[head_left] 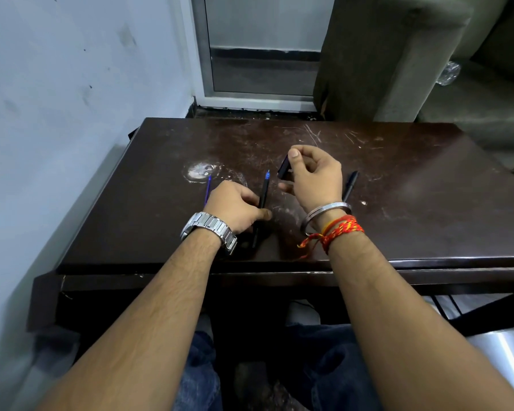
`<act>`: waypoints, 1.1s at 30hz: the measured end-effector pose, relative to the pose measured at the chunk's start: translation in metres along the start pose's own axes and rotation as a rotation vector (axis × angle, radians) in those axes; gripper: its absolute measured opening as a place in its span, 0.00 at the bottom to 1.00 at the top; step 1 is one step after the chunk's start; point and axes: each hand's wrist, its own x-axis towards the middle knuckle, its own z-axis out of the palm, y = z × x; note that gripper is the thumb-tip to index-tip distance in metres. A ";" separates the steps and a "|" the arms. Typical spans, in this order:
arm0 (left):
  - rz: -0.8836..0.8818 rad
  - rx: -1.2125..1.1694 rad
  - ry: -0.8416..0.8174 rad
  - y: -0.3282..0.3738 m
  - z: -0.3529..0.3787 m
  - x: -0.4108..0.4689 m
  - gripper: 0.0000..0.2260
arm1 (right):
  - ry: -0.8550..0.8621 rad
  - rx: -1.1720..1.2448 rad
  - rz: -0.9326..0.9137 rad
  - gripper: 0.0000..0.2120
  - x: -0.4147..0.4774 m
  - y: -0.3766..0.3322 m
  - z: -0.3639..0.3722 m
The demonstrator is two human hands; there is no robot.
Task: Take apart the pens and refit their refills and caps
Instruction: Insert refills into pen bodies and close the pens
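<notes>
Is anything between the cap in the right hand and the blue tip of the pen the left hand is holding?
Nothing visible. The right hand holds the black cap just right of the pen, whose blue tip stands bare, with only open table between them. The left hand grips the barrel lower down, clear of the tip.

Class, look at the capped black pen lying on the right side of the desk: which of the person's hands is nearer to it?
The right. The right hand, holding a black cap, sits just left of the capped black pen. The left hand is farther left, gripping an uncapped pen.
</notes>
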 end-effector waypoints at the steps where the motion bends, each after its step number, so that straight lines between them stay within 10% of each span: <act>1: 0.009 0.006 -0.025 0.001 0.000 -0.001 0.09 | 0.010 0.024 0.001 0.04 0.001 0.000 0.000; 18: 0.074 0.030 -0.079 0.006 0.001 -0.004 0.08 | -0.015 -0.043 -0.012 0.15 0.015 0.019 0.000; 33: 0.112 -0.040 0.301 0.003 0.001 -0.005 0.05 | -0.452 -0.191 -0.072 0.37 -0.004 0.017 0.011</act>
